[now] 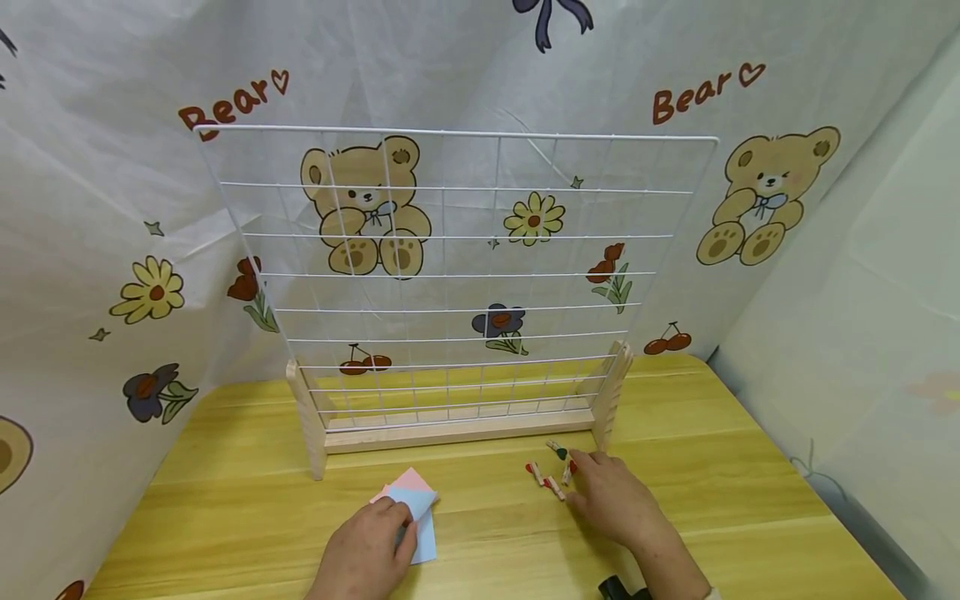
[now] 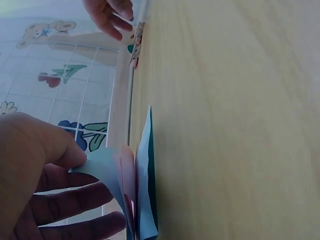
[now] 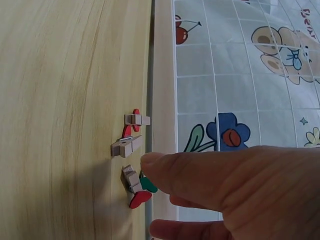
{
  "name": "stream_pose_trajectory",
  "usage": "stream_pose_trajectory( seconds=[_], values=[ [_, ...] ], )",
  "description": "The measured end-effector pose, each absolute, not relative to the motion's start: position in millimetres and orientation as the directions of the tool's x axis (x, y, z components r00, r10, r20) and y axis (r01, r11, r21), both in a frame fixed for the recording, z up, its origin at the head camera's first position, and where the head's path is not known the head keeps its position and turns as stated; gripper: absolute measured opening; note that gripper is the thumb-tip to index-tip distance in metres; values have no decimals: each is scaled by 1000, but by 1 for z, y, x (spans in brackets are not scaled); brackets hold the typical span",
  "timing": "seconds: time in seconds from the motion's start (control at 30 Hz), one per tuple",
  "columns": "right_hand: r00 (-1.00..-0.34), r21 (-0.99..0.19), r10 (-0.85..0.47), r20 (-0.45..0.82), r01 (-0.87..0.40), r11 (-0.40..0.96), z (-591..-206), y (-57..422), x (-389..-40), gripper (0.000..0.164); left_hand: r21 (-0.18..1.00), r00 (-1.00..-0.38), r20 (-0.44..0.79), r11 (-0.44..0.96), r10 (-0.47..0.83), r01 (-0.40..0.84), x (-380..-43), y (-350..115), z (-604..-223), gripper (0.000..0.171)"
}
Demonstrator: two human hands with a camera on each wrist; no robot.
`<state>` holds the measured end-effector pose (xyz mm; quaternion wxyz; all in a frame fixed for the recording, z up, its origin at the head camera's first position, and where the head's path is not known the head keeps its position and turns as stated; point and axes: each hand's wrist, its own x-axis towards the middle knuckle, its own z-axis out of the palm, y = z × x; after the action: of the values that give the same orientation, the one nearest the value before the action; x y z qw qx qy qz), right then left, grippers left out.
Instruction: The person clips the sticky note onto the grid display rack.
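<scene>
In the head view, my left hand [image 1: 367, 543] pinches the edge of a light blue paper sheet [image 1: 425, 535] at the table's front. A pink paper [image 1: 414, 480] shows from beneath it. The left wrist view shows the blue sheet [image 2: 102, 165] bent up under the thumb, next to pink paper [image 2: 127, 172] and more blue paper [image 2: 145, 185]. My right hand [image 1: 617, 502] hovers beside several small wooden clothespins [image 1: 536, 473], with nothing visible in its fingers. Red hearts decorate some clothespins; a green shape [image 3: 148, 184] shows on another, partly behind the thumb.
A white wire grid [image 1: 442, 275] stands upright in a wooden base [image 1: 465, 429] behind the papers and clothespins. A black object [image 1: 615, 588] lies at the front edge, near my right forearm. Bear-print cloth [image 1: 465, 75] hangs behind the wooden table [image 1: 720, 467].
</scene>
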<state>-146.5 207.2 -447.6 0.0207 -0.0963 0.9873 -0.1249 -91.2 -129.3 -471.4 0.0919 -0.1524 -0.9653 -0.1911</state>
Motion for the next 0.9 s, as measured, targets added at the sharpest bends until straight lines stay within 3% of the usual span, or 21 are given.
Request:
stream_pose_trajectory(
  seconds=[0.7,0.9],
  values=[
    [-983,-248,-184,3,-179,952,-457,211,-152,40,367,-949,295,905,107,217,-92,-135,-458,13],
    [-982,-249,-187,5,-182,951,-459,210,-153,40,344,-916,395,912,75,223,-93,-137,-456,12]
  ],
)
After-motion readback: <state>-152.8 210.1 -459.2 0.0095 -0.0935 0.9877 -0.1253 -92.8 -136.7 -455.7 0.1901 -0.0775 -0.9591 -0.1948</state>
